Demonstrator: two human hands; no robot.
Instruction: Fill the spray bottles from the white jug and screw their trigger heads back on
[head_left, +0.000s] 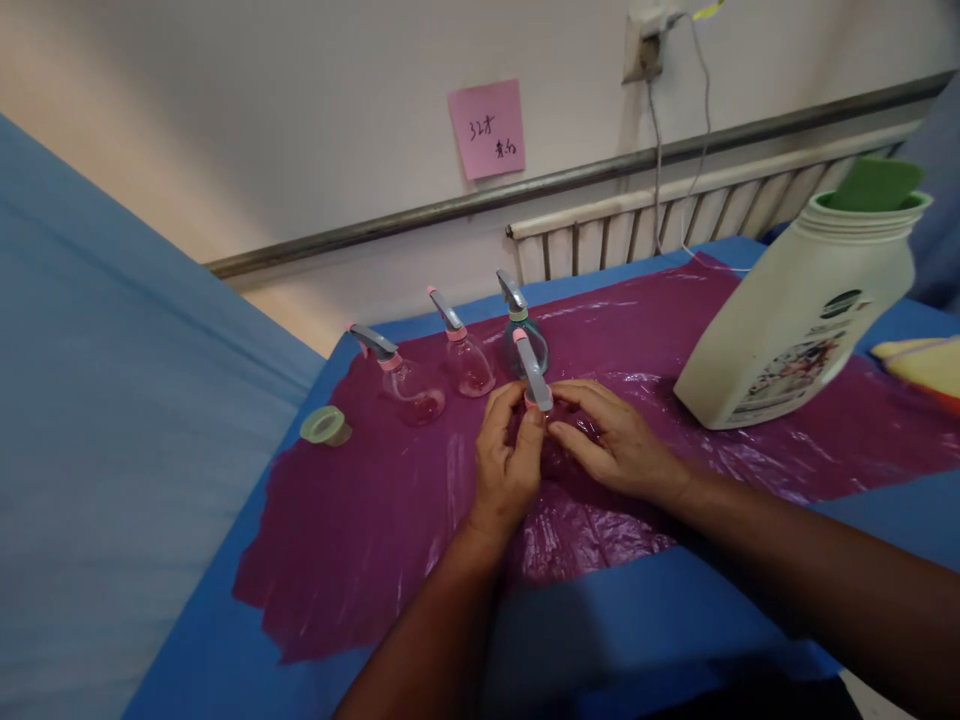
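Both of my hands are on a small clear spray bottle (536, 378) with a grey trigger head and a pink collar. My left hand (506, 460) is closed around its near left side, the thumb against the collar. On the other side my right hand (619, 445) curls its fingers and thumb about the bottle's body, most of which is hidden. Just behind stands a teal spray bottle (534, 345). Two more clear spray bottles with pink collars, one in the middle (471, 368) and one farther left (414, 392), stand on the purple plastic sheet (360, 530).
A small pale green cup (325, 427) lies at the left. To the right stands a large white jug (802, 320) with a green piece in its mouth. A yellow cloth (922, 365) is at the far right. Behind are a radiator (600, 235) and hanging cables (656, 160).
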